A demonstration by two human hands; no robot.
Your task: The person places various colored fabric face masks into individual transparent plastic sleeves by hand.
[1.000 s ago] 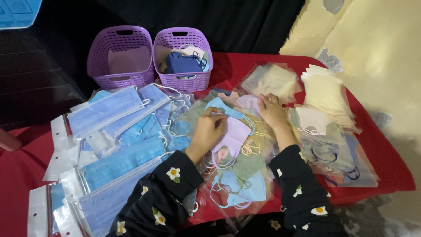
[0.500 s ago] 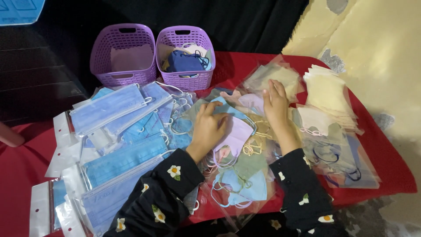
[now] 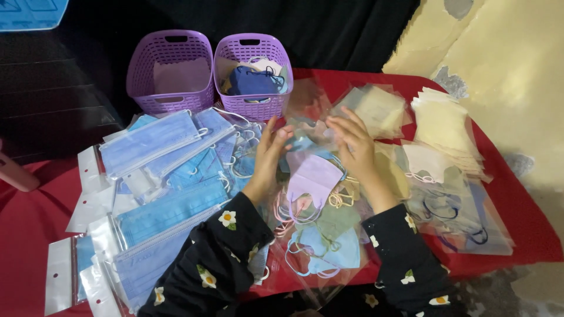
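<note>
Both hands, left hand (image 3: 271, 154) and right hand (image 3: 352, 144), have moved up from the lilac mask (image 3: 314, 179), fingers loosely spread, perhaps pinching a clear sleeve (image 3: 305, 111).

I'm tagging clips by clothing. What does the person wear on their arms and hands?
Both arms are in long black sleeves printed with small white flowers with yellow centres, reaching to the wrists. The left hand and right hand are bare: no gloves, and no rings, watch or bracelets that I can make out.
</note>
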